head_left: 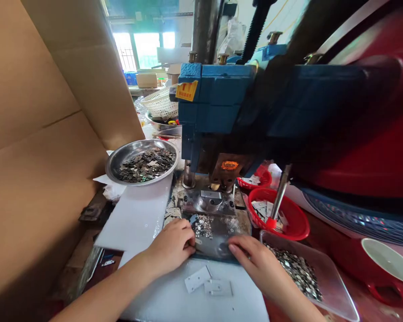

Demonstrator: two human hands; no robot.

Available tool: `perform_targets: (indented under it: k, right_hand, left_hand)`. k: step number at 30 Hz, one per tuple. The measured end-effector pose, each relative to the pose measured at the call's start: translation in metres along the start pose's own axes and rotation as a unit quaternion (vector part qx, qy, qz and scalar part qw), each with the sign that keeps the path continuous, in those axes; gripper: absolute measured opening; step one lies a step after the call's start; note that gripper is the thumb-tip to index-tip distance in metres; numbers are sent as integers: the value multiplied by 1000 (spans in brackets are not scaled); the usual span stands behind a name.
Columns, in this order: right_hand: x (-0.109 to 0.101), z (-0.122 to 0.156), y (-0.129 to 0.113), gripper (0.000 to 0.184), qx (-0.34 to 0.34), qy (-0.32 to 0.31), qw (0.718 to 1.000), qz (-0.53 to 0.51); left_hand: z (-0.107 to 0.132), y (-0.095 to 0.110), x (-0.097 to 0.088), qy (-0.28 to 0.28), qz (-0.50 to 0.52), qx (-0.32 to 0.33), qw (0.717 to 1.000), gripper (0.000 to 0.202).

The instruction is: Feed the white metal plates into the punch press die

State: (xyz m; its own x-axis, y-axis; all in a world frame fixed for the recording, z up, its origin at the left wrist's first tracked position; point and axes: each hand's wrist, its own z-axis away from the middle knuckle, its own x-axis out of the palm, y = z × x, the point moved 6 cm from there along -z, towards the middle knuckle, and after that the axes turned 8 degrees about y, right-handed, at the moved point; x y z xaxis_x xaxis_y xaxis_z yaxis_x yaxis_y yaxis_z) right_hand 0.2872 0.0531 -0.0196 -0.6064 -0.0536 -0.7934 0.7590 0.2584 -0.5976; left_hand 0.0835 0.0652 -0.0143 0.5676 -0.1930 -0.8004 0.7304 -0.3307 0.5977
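My left hand rests at the front edge of a dark metal plate, its fingers curled and pinched on something small I cannot make out. My right hand lies on the same plate, fingers stretched flat toward a small round piece. A heap of tiny shiny metal bits sits between the hands. Behind it stands the die of a blue press. Two flat grey plates lie on the white board near my wrists.
A steel bowl of dark metal scraps stands at the left. Two red baskets with flat parts sit right of the press. A clear tray holds small shiny pieces. A red mug is at the far right, cardboard on the left.
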Motion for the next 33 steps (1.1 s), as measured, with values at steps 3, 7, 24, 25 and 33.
perform_targets:
  k: [3, 7, 24, 25, 33]
  right_hand:
    - [-7, -14, 17, 26, -3, 78, 996, 42]
    - [-8, -34, 22, 25, -38, 140, 980, 137]
    - [4, -48, 20, 27, -109, 207, 949, 213]
    - [4, -48, 21, 27, -108, 209, 950, 204]
    - [-9, -65, 9, 23, -78, 259, 961, 53]
  left_hand:
    - [-3, -4, -1, -12, 86, -56, 995, 3]
    - [-11, -4, -1, 14, 190, -97, 977, 13]
    - [-6, -4, -3, 181, 71, 35, 980, 18]
    - [-6, -4, -4, 184, 71, 36, 980, 18]
    - [-6, -6, -6, 210, 123, 30, 970, 17]
